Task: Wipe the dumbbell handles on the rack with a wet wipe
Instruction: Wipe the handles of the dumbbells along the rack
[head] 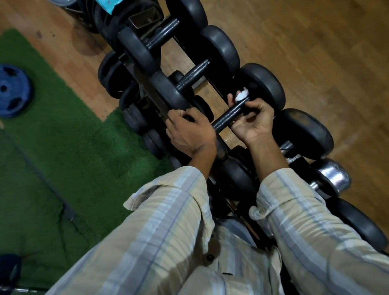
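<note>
Wooden floor (321, 40) surrounds the dumbbell rack (150, 97); the left hand (187, 131) grips a dumbbell's near end, while the right hand (254, 117) curls around its handle (228, 115), pressing a white wet wipe (242, 94) there.

a crumpled white wet wipe (242, 95) presses on the dark, knurled dumbbell handle (229, 115), which lies slantwise across the black rack (158, 103).

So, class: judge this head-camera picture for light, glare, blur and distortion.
Head view: dim, warm light; glare only on the chrome dumbbell. Wide-angle lens tilts and bends the rack, stretching the sleeves at the bottom. Slightly soft throughout; wet wipe blown out white above the right hand; left hand reasonably sharp.
</note>
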